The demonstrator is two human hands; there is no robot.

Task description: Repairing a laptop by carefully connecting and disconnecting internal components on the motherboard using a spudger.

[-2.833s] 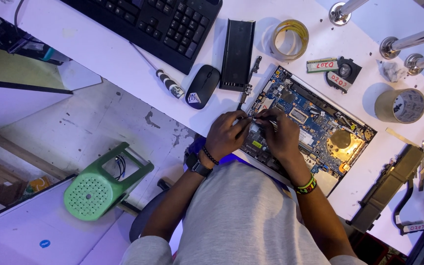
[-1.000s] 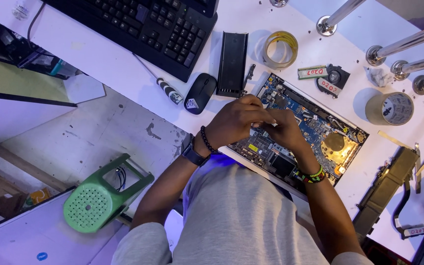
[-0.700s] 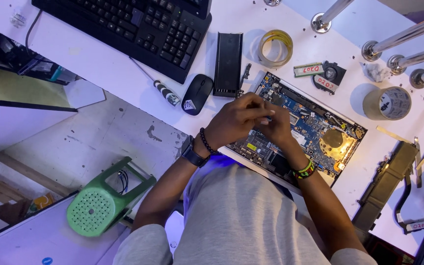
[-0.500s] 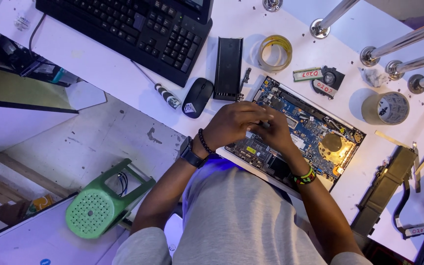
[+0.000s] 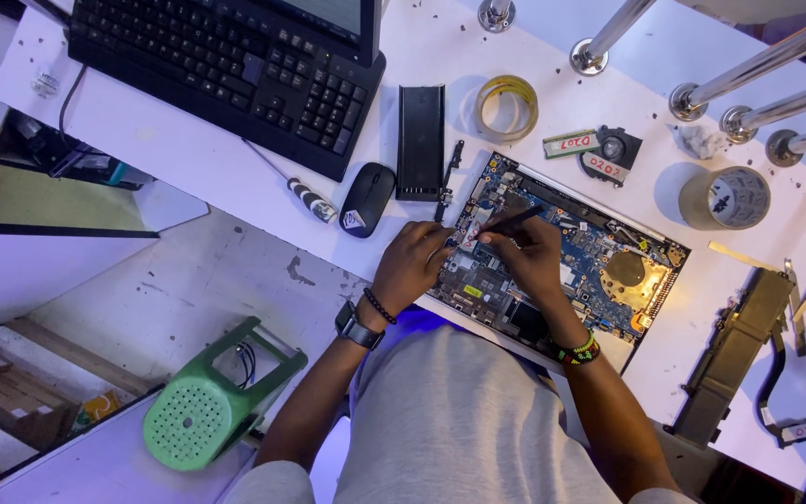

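The right hand [image 5: 526,254] has its grip closed on a thin dark tool [image 5: 513,222], pen-fashion. The tool's long axis runs slantwise, from the fingers up and toward the back of the bench, its far end free; the working end under the fingertips is hidden. The hand rests on the near left part of the blue board [image 5: 566,257], so the work lies directly beneath the grip, not off to a side.

The left hand [image 5: 410,266] sits just beside it, at the board's left edge, fingers curled and pressing down near a small pale part [image 5: 474,231] on the board; whether it pinches that part or only steadies the board I cannot tell. Both hands touch the board, and their fingertips nearly meet. The right is the one over the work spot.

The board lies skewed on the white bench [image 5: 188,154], its long axis running from near left to far right, a round copper-coloured cooler [image 5: 629,273] at its right end. Farther left lie a black mouse [image 5: 367,199], a screwdriver [image 5: 302,193] and a black slab [image 5: 421,142]; behind these a keyboard [image 5: 226,75] and a tape ring [image 5: 507,105].
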